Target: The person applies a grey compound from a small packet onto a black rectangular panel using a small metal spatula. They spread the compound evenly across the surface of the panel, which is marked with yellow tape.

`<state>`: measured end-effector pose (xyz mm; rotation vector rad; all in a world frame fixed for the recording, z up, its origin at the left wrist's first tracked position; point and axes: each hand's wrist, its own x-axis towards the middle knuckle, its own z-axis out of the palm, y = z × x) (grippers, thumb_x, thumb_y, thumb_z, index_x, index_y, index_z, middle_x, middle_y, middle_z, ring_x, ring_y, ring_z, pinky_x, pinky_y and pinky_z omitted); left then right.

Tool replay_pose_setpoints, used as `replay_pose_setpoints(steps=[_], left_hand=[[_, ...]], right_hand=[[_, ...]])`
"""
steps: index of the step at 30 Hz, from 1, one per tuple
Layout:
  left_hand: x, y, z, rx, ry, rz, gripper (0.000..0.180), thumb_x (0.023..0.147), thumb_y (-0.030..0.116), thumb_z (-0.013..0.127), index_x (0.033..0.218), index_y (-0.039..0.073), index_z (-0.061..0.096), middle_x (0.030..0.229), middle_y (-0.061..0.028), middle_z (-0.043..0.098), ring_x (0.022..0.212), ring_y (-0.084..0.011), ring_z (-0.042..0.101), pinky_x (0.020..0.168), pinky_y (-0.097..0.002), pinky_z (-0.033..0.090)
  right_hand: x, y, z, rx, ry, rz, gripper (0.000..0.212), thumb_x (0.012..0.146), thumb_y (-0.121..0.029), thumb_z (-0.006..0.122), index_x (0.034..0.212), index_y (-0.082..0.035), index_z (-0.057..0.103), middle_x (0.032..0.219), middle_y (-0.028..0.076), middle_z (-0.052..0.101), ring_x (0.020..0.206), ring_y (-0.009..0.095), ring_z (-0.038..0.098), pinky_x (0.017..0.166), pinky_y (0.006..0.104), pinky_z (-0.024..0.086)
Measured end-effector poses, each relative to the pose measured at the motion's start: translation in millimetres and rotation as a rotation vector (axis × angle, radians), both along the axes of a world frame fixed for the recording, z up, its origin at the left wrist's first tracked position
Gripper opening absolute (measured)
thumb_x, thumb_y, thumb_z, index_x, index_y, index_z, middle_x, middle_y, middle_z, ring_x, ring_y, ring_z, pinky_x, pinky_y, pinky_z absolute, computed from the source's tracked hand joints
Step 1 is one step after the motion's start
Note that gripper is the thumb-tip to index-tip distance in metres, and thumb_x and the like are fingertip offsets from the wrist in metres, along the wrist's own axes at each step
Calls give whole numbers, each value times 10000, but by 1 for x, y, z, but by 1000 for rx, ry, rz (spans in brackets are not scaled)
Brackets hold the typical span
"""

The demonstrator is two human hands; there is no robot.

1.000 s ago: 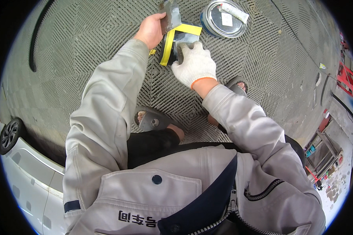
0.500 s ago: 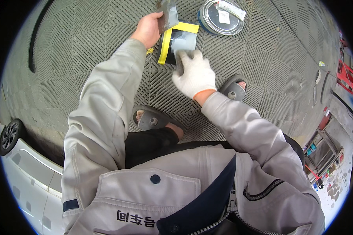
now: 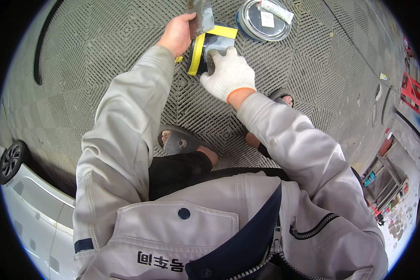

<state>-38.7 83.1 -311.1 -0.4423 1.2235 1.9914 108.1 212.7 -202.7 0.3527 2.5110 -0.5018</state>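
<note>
My left hand (image 3: 176,36), bare, grips a flat smeared plate (image 3: 201,18) by its near edge, thumb on top. Grey paste marks the plate's face. Just below it a black panel (image 3: 203,68) lies on the floor, bordered by yellow tape (image 3: 197,55) along its left and far sides. Between the tapes is a smooth grey patch of paste (image 3: 221,43). Over the panel's near right part, my right hand (image 3: 231,77), in a white knit glove, is closed on a small dark scraper (image 3: 212,63). The glove hides much of the scraper and its working edge.
A round metal can (image 3: 247,29) stands to the right of the panel, with a white tube (image 3: 277,11) on its lid. My sandalled feet (image 3: 179,141) are on the grey ribbed floor mat (image 3: 112,56). A white car (image 3: 37,205) is at lower left, a red stool (image 3: 411,91) far right.
My right hand with the scraper has moved slightly away from me and left, further over the grey patch. My left hand and the plate have barely shifted.
</note>
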Motion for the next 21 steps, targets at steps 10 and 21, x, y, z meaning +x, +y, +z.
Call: replay_pose_setpoints(steps=[10, 21], left_hand=[[-2, -3, -8, -24, 14, -7, 497, 1203, 257, 407, 1548, -60, 572, 1479, -194, 727, 1401, -284, 668, 1284, -423, 433], [-3, -1, -2, -13, -12, -4, 494, 1202, 250, 418, 1533, -79, 581, 1469, -207, 729, 1402, -297, 667, 1285, -427, 434]], right_hand=[[53, -7, -20, -12, 45, 153, 688, 874, -348, 811, 1505, -129, 648, 1404, 202, 586, 1153, 450, 696, 935, 541, 650], [-18, 44, -5, 25, 119, 1, 602, 887, -540, 716, 1393, -228, 813, 1376, 218, 684, 1239, 397, 741, 1081, 492, 607]])
